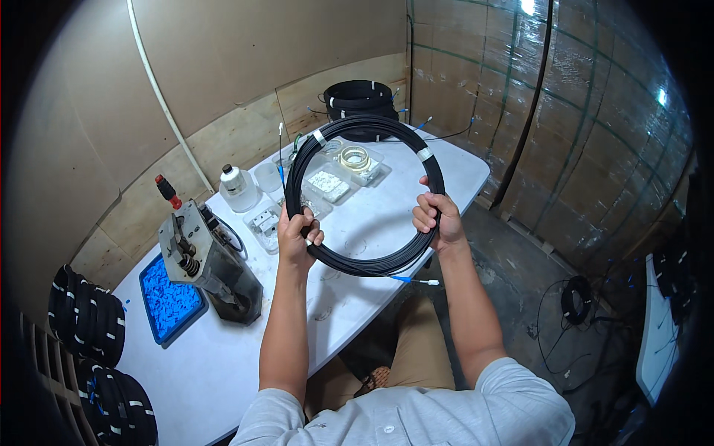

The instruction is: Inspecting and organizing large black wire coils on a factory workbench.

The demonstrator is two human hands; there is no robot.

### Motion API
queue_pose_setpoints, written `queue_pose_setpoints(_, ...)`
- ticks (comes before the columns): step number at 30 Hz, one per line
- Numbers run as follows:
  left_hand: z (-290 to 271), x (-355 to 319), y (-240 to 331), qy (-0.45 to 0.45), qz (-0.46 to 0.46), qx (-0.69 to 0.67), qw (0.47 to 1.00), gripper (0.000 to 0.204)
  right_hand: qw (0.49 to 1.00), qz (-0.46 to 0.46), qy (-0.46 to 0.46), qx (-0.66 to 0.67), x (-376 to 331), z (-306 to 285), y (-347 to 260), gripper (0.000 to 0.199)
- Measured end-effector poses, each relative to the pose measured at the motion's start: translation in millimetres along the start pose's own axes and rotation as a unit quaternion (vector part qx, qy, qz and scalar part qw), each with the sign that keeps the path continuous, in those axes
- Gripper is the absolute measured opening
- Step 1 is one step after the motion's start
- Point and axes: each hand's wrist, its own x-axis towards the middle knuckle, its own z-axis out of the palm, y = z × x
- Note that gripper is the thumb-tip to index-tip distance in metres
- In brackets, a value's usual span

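Note:
A large coil of black cable (372,268) is held up in front of me, above the white table. My left hand (299,235) wraps round its left side and my right hand (439,219) grips its right side. White tape bands bind the coil near its top left and upper right. One cable end with a blue and white connector (416,281) sticks out at the bottom. Another connector end (281,152) points up at the left. Through the ring, a tray of small white parts (328,186) shows on the table.
A metal bench machine (223,275) with a red-handled lever stands at the left, beside a tray of blue pieces (200,305). A white bottle (236,189) stands farther back. More black coils (361,100) are stacked at the far end, and others (88,316) lie at the left. Wrapped cartons (595,111) line the right.

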Motion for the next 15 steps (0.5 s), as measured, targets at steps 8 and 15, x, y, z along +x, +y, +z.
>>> queue_pose_setpoints(8, 10.3, 9.4, 12.3, 0.006, 0.024, 0.041, 0.999, 0.032, 1.000, -0.005, 0.026, 0.016, 3.0, 3.2, 3.5, 0.026)
queue_pose_setpoints(15, 12.1, 25.6, 11.1, 0.011, 0.019, 0.057, 0.998, 0.034, 0.999, -0.034, -0.015, -0.003, 6.2, 9.5, -5.0, 0.016)
